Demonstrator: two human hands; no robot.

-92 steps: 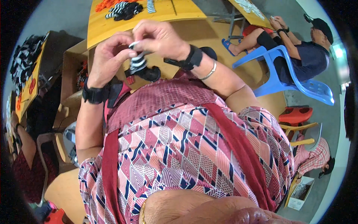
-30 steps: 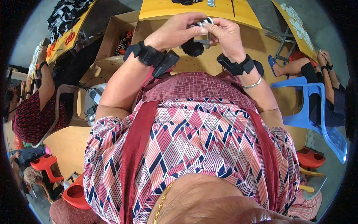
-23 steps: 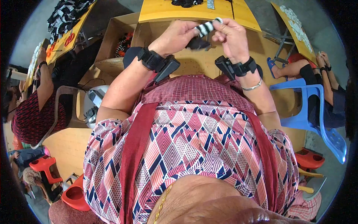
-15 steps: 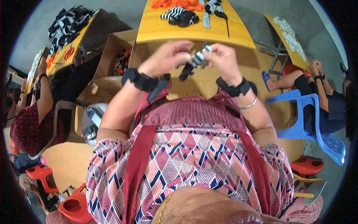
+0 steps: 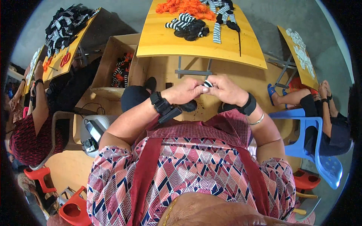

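In the head view, the left hand (image 5: 186, 91) and right hand (image 5: 229, 91) meet, both pinching a small black-and-white striped knitted piece (image 5: 207, 84) between their fingertips, short of the yellow wooden counter (image 5: 158, 41). A black fuzzy end (image 5: 189, 106) shows beneath the left hand, the nearer one; the long axis probably slants down-left, mostly hidden by fingers.
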